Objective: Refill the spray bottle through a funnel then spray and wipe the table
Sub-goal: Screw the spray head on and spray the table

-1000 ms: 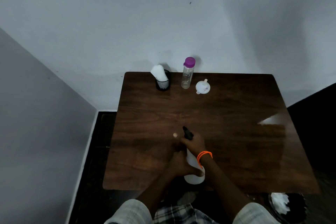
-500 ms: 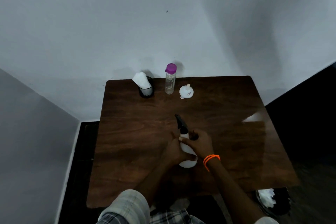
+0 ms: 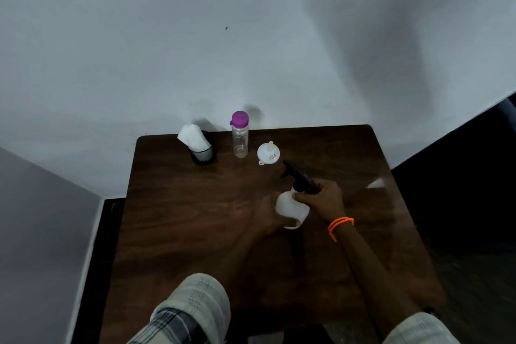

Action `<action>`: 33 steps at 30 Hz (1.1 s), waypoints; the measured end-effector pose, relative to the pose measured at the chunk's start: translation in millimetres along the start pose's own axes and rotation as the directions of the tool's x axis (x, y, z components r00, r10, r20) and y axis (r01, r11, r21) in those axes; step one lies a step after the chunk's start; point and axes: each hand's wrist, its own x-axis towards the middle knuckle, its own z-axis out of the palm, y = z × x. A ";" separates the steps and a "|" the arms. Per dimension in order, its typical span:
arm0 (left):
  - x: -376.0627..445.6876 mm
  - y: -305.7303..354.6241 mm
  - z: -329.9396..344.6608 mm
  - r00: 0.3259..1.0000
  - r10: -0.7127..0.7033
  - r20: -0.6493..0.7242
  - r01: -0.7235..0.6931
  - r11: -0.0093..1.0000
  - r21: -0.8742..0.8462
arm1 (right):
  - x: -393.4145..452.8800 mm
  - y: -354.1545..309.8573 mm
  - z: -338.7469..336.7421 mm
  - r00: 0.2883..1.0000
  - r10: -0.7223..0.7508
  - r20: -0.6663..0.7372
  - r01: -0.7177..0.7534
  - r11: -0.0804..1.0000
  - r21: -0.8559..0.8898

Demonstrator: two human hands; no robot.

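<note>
— White plastic, black trigger head: what do the fingers grip?

— The right hand [image 3: 324, 198] curls its fingers [image 3: 303, 197] around the neck of the white plastic spray bottle with a black trigger head [image 3: 291, 205], just under the black head. The left hand [image 3: 269, 215] cups the bottle's rounded body from the left and beneath, fingers wrapped against it. The bottle tilts, nozzle aimed away toward the wall.

— And where is it?

— Around the middle of the dark brown wooden table [image 3: 195, 232]; whether its base touches the top cannot be told. An orange cord bracelet [image 3: 339, 225] circles the right wrist.

— Farther out?

— Near the far edge, just beyond the nozzle, a small white plastic funnel [image 3: 268, 152] rests wide mouth down, spout up. To its left stands a clear plastic bottle with a purple cap [image 3: 239, 137], upright. Left again, a black mesh cup holding white tissue [image 3: 198, 145]. A pale grey wall [image 3: 251, 36] rises behind the table. Light checked sleeves [image 3: 195, 304] fill the bottom edge.
</note>
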 end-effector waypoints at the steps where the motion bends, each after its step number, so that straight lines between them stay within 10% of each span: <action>1: 10.0 3.9 -1.1 0.999 -0.011 0.052 0.010 1.000 0.009 | 7.6 0.0 -3.1 1.000 -0.006 -0.017 0.007 1.000 0.012; 33: 194.0 68.3 29.9 0.966 -0.015 -0.257 0.013 1.000 -0.011 | 206.6 12.7 -38.0 0.997 0.041 -0.069 -0.036 0.997 0.075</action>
